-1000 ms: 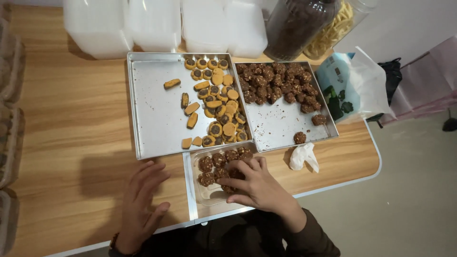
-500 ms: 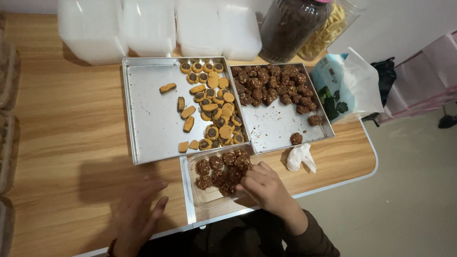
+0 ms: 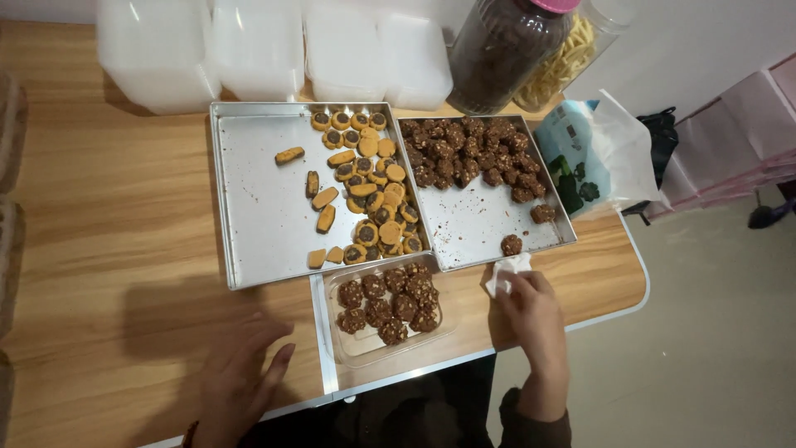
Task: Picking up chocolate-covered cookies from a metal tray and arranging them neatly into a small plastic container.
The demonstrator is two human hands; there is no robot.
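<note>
My right hand (image 3: 535,307) pinching white tissue (image 3: 506,274) on bench (image 3: 108,249), beside clear tub (image 3: 390,319) of dark cookies. Left hand (image 3: 240,377) flat, fingers spread. I judge wiping step; next needs clean fingers.

Trays and jars sitting beyond the hands

Orange biscuits (image 3: 365,195) are lying on the left tray (image 3: 257,224); two jars (image 3: 506,54) are standing farther back.

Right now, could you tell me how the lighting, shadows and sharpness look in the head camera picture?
In the head view, light is even and soft; the steel trays show dull sheen, no hard glare. A broad shadow lies on the table above the left hand. The right hand, on a white tissue, is fairly sharp. The frame edges bend slightly, and the white containers look washed out.
</note>
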